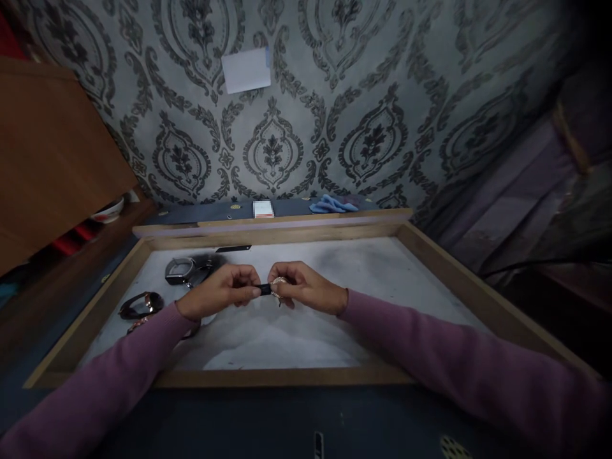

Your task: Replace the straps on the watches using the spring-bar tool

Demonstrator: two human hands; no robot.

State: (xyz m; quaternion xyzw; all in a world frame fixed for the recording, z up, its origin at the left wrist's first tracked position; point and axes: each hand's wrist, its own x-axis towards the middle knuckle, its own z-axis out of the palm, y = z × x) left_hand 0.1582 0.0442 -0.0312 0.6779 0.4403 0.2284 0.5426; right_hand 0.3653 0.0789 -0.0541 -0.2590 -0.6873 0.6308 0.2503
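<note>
Above the white floor of a shallow wooden-framed tray, both hands meet around one watch with a light, gold-toned case and a black strap. My left hand pinches the black strap. My right hand is closed on the watch case, its fingers hiding part of it. Left of my left hand lies a square-faced watch with a dark band. Nearer the tray's left side rests a dark and gold watch, and another band is partly covered by my left sleeve.
A flat black strip lies near the tray's back edge. Behind the tray are a small white box and a blue cloth. A wooden cabinet stands at left; patterned wall rises behind, with purple fabric at right.
</note>
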